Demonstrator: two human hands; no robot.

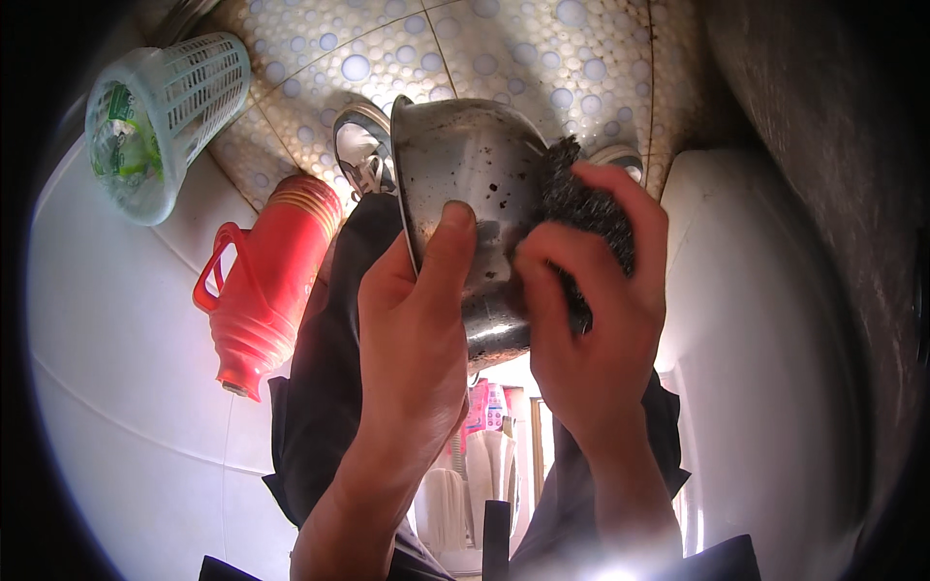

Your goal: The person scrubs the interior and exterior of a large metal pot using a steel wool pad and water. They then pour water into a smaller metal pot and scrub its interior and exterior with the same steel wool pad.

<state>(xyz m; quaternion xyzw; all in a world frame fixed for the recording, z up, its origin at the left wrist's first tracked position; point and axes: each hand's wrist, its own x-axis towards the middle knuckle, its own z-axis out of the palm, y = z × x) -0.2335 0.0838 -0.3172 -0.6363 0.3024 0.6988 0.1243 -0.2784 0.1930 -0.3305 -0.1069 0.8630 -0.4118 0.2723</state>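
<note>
A stained stainless steel bowl [465, 152] is tipped on its side between my knees, its rim facing left. Dark specks and brownish marks dot its outer wall. My left hand [418, 312] grips the rim, thumb on the outside and the other fingers mostly hidden behind it. A dark steel wool scourer [581, 196] is held in my right hand [603, 312] against the bowl's right side, where the base is covered by the scourer and fingers.
A red thermos flask [280, 254] with a handle stands at the left. Beyond it is a pale green slotted plastic basket [207, 80] with green packaging inside. My shoe [363, 149] rests on the pebble-patterned floor [465, 43]. A smooth white surface [755, 327] rises close on the right.
</note>
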